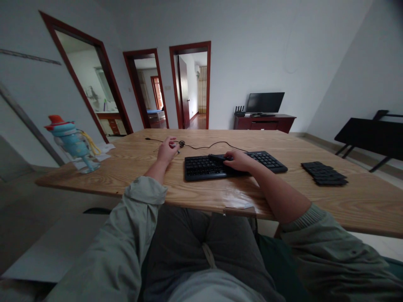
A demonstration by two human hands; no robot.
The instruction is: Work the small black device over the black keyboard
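Observation:
A black keyboard (204, 170) lies on the wooden table in front of me. Over its keys, my right hand (239, 161) grips a slim black stick-like object (217, 157), whose kind I cannot make out. My left hand (166, 150) is just left of the keyboard, above the table, with its fingers curled. Something small and pale shows at its fingertips, too small to name. Beside those fingers lies a bundled part of a thin black cable (208, 147), which runs along the keyboard's far side.
The wooden table (189, 193) has a stack of flat black pieces (324, 173) at right. A blue bird-like figure (74, 142) with a red hat stands at the left edge, near some papers (107, 149). A television (265, 102) rests on a cabinet (264, 121) beyond.

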